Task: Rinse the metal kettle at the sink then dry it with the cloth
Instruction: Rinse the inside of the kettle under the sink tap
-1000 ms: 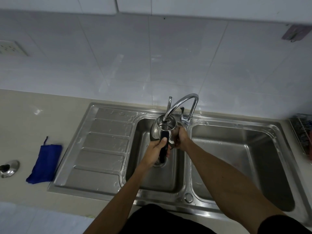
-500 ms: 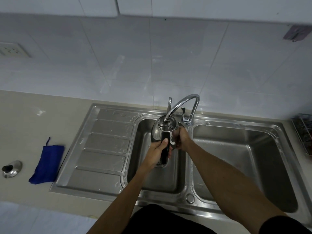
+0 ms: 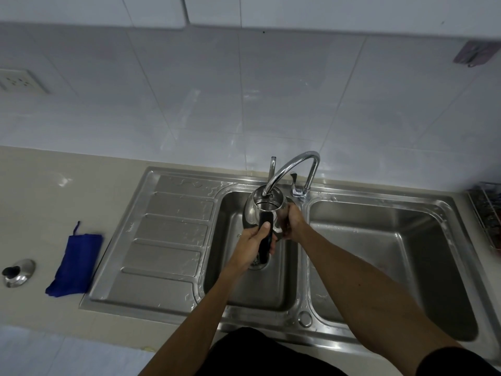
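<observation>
The metal kettle hangs lidless over the left basin of the steel sink, its open mouth right under the tap spout. My left hand grips its black handle. My right hand presses against the kettle's right side. The blue cloth lies folded on the counter left of the drainboard. The kettle's lid rests further left on the counter, near the frame's edge.
The drainboard lies between the cloth and the left basin. The right basin is wet. A wire rack stands at the far right. A wall socket sits on the tiled wall at the left.
Both hands and the kettle keep the same place under the tap. Only the camera has shifted slightly.
</observation>
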{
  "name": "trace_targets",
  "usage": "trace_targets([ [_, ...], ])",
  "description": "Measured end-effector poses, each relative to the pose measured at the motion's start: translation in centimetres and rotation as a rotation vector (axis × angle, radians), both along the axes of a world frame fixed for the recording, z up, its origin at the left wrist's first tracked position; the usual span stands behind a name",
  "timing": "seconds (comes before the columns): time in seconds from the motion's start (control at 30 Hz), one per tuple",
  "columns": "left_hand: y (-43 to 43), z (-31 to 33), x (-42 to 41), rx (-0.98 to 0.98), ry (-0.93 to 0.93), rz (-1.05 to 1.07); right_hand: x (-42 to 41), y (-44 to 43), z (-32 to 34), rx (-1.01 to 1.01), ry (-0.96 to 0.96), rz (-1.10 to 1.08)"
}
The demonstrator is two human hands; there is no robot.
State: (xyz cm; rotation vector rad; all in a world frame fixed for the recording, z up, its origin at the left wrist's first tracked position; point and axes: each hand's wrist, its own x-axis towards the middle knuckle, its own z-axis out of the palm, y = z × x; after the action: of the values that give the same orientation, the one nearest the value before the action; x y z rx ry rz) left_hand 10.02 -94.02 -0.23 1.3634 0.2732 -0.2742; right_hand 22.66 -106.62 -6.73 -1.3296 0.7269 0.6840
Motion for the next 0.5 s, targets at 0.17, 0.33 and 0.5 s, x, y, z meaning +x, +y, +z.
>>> trace_targets([
  [0.17,-0.03,-0.07,0.05,-0.003,0.006,0.004,0.15,0.08,0.08,-0.004,-0.021,-0.008],
  [0.33,-0.13,0.14,0.0,-0.014,0.008,0.013,0.1,-0.18,0.31,-0.016,-0.025,0.001],
  [0.5,-0.15,0.14,-0.24,-0.012,0.014,0.02,-0.05,-0.38,0.29,-0.04,-0.03,0.004],
])
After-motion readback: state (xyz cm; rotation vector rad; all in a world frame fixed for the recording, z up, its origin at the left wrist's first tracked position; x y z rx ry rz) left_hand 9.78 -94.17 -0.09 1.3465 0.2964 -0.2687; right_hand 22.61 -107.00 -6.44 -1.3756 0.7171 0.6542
